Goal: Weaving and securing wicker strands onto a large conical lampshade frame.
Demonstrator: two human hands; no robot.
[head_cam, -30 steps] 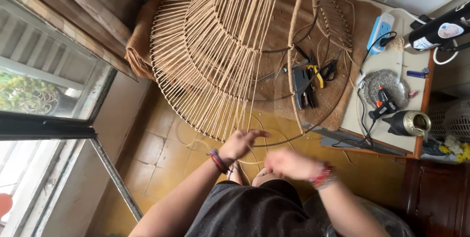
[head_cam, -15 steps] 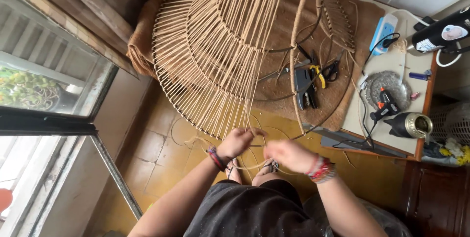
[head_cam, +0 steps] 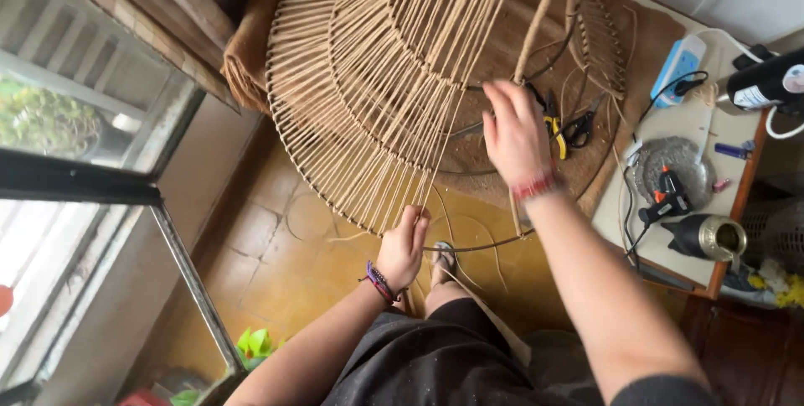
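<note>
Nearest, the left hand pinched a cane strand at the lower rim of the woven frame, fingers closed on it just above the yellow floor. Higher up, the right hand was spread open and held nothing, close before an upright rod of the frame. Beyond it pliers and scissors lay on the mat, with a glue gun on the table at the right.

One wicker frame, one glue gun, two hands.
</note>
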